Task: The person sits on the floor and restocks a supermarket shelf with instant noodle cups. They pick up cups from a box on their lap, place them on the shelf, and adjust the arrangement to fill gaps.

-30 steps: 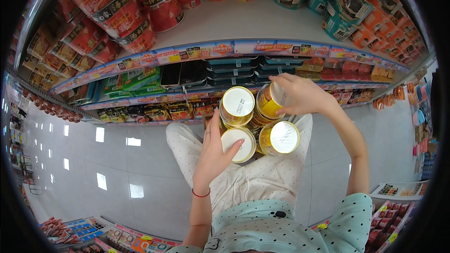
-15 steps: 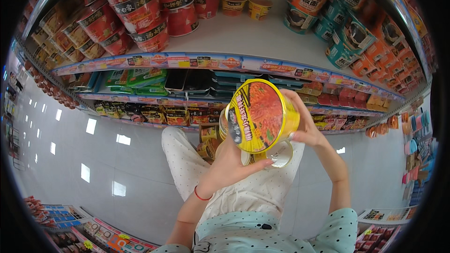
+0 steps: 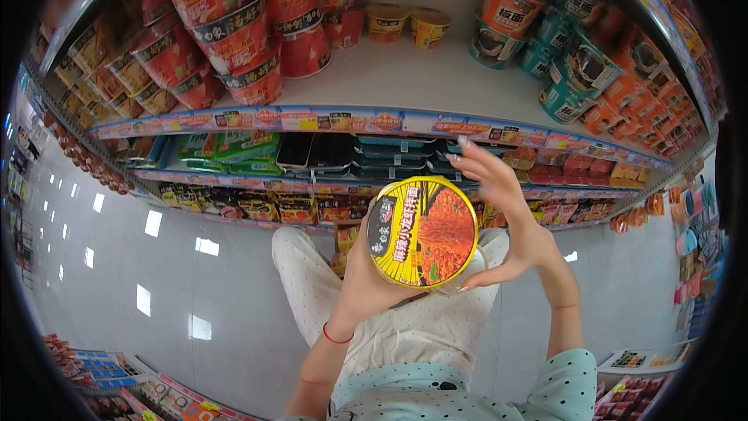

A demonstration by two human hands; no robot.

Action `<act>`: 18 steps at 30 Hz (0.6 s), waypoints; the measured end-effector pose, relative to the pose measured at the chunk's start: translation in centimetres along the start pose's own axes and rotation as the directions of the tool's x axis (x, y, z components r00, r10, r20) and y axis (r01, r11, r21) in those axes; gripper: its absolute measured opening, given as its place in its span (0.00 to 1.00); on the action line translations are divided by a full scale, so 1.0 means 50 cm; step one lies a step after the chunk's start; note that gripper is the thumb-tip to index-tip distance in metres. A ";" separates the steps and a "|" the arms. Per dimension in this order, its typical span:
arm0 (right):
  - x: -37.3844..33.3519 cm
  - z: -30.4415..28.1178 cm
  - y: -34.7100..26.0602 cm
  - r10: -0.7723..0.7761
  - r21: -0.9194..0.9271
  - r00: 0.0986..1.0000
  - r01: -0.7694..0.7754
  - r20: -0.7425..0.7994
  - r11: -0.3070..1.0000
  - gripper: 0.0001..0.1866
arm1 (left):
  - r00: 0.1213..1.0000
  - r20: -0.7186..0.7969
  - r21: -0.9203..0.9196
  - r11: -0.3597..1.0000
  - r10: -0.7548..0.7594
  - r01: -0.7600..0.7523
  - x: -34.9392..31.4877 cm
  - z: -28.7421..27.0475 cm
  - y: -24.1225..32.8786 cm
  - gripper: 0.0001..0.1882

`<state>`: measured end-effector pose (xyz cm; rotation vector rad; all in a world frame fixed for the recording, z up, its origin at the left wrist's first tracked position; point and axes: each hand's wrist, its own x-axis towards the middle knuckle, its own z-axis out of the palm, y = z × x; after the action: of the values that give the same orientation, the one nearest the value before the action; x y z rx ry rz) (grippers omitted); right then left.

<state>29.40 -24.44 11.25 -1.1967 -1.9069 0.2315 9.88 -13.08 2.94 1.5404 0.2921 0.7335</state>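
Observation:
A round yellow instant noodle tub (image 3: 436, 226), its lid printed with red noodles, is held up before my lap with the lid facing me. My left hand (image 3: 360, 274) is closed around its left side. On the other side, my right hand (image 3: 506, 206) is raised with thumb and fingers spread wide, apart from the tub; its fingertips are blurred. A pale round rim (image 3: 481, 261) shows partly behind the tub, near my right thumb. What lies under the tub is mostly hidden.
Ahead stands a shelf (image 3: 421, 82) with stacked red tubs (image 3: 230, 35) at left, two small yellow tubs (image 3: 387, 23) at the back, and teal and orange tubs (image 3: 573, 74) at right. Lower shelves hold packets and trays (image 3: 393, 156). Beside my knee is a cardboard box (image 3: 343, 238).
My right hand has let go of the tub's side and opened, lifting away. The tub has come lower and its lid has turned so it faces me more squarely.

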 end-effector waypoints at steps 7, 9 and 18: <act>0.018 -0.028 -0.002 -0.040 -0.233 0.993 0.066 0.114 0.970 0.31 | 0.990 0.013 -0.087 0.986 0.142 -0.140 0.025 0.008 0.006 0.65; 0.020 -0.027 0.021 -0.092 -0.196 0.993 0.104 0.070 0.975 0.30 | 0.987 -0.021 -0.084 0.983 0.162 -0.163 0.028 0.006 -0.006 0.66; 0.042 -0.092 0.208 0.004 -0.445 0.867 -0.260 -0.499 0.857 0.26 | 0.990 -0.078 -0.001 0.993 0.114 -0.114 0.022 -0.041 -0.001 0.60</act>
<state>39.15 -18.51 9.59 -1.5588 -1.4663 -0.4909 9.48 -10.77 3.07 1.5355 0.2613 0.8845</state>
